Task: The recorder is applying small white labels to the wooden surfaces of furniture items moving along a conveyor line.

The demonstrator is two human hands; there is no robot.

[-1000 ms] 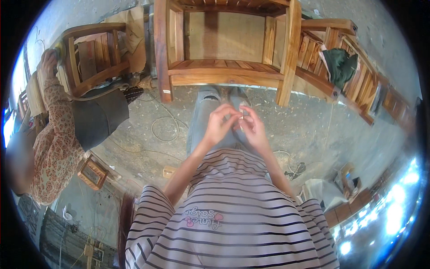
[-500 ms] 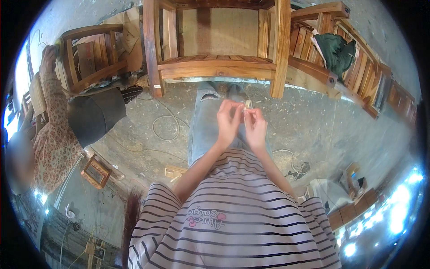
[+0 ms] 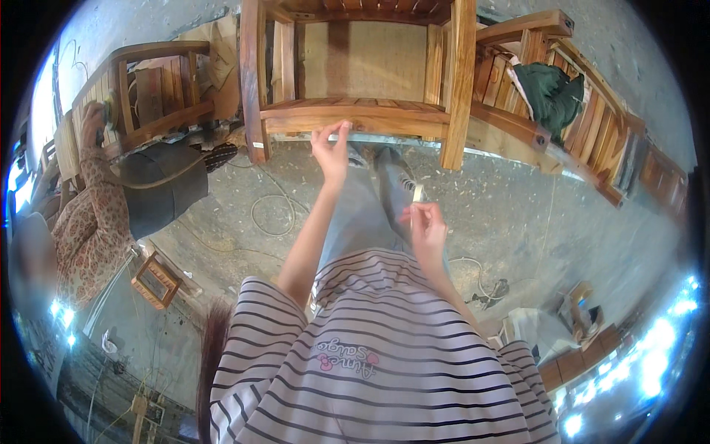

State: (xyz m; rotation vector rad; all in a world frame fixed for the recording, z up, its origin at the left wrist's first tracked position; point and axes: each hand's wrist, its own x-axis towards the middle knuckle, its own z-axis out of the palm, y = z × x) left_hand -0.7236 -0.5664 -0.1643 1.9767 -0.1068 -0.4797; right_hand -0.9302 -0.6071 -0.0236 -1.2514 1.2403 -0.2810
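My left hand (image 3: 330, 154) is raised at the front rail of a wooden chair frame (image 3: 414, 123), its thumb and forefinger pinched together. Whatever it may hold is too small to make out, and I cannot tell whether the fingertips touch the wood. Lower and to the right, my right hand (image 3: 429, 231) grips a narrow pale roll (image 3: 418, 194) that looks like tape, its upper end standing out above the fingers. The chair frame has slats and a pale panel (image 3: 362, 63) between its legs. A small white label (image 3: 258, 145) is on its left leg.
At left, another person's hand (image 3: 93, 127) is against a wooden armchair (image 3: 159, 133). A slatted wooden chair (image 3: 510, 122) with a dark green cloth (image 3: 547, 92) stands at right. A cable (image 3: 275, 231) loops on the floor; a small wooden frame (image 3: 155, 281) lies lower left.
My hands, together before, are now apart. The left has moved up and left to the chair rail; the right has dropped slightly, keeping the pale roll. The other person's hand has moved down.
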